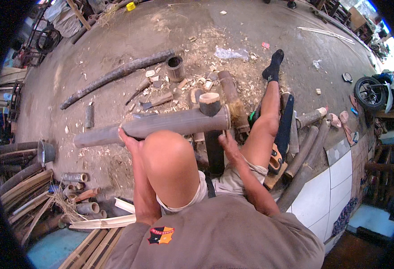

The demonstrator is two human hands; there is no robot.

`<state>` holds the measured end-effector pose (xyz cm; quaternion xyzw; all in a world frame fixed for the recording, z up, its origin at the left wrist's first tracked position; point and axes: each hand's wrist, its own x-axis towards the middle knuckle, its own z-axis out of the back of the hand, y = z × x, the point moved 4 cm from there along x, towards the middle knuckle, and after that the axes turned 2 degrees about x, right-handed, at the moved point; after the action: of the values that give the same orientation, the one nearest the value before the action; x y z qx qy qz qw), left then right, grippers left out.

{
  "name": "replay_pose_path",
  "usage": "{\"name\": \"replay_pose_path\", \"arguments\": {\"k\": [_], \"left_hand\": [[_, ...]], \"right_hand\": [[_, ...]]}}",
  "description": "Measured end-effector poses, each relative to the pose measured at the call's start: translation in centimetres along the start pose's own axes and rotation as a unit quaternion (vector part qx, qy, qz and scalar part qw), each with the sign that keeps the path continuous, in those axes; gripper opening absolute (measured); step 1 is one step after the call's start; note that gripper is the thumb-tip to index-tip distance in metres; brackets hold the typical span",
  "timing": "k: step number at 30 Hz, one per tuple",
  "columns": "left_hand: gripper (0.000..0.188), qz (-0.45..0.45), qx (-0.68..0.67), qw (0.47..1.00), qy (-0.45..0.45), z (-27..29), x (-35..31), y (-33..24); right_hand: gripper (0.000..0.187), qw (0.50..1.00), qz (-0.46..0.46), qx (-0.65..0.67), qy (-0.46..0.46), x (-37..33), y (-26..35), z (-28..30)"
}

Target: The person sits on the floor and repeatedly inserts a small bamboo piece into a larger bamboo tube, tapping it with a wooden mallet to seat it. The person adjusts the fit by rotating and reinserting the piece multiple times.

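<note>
Left hand [129, 139]: fingers curled up against the near underside of a long grey bamboo pole [152, 127], gripping it just left of the raised knee [167, 154]. Right hand [229, 145]: fingers pressed up toward the pole's right end from below; whether they close around the pole or only bear against it cannot be told, as the pole hides the fingertips. The pole lies roughly level across the person's lap, above both hands, its cut right end near the right hand and its left end reaching well out over the concrete floor [116, 40]. A short bamboo ring [210, 103] sits on top of the pole near that right end. Beyond the pole, wood chips [197, 80] litter the floor around a hatchet [157, 101], a short hollow bamboo section [175, 68] standing upright, and a long dark curved pole [116, 74]. The extended right leg ends in a dark sock [274, 66]. More bamboo lengths [306, 148] lie to the right beside a white tiled ledge [331, 188].
</note>
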<state>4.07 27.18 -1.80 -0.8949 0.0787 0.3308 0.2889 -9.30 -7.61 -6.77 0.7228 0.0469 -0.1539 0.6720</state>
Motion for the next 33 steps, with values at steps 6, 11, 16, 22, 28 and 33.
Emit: {"name": "replay_pose_path", "arguments": {"k": [6, 11, 16, 22, 28, 33], "left_hand": [[0.092, -0.104, 0.045, 0.993, -0.044, 1.4, 4.9, -3.1], [0.088, -0.173, -0.028, 0.984, -0.014, -2.3, 4.5, -3.7], [0.087, -0.207, -0.014, 0.978, -0.033, -3.4, 5.6, -5.6], [0.101, -0.275, 0.019, 0.955, -0.113, -5.1, 4.2, -4.7], [0.126, -0.216, 0.019, 0.964, -0.154, -6.6, 3.6, -3.3], [0.132, -0.221, 0.057, 0.963, -0.139, -5.9, 4.0, -2.9]], "right_hand": [[0.106, 0.993, 0.037, -0.110, -0.022, -0.3, 2.1, -2.5], [0.092, 0.996, -0.010, -0.089, -0.007, 0.9, 4.9, -2.1], [0.080, 0.996, -0.007, -0.083, 0.000, 2.1, 9.4, -3.0], [0.051, 0.836, 0.371, -0.374, -0.154, -1.2, 11.7, -5.0], [0.019, 0.901, 0.215, -0.274, 0.257, 1.5, 3.5, -15.0], [0.020, 0.779, 0.206, -0.454, 0.381, 5.0, -3.1, -12.4]]}}
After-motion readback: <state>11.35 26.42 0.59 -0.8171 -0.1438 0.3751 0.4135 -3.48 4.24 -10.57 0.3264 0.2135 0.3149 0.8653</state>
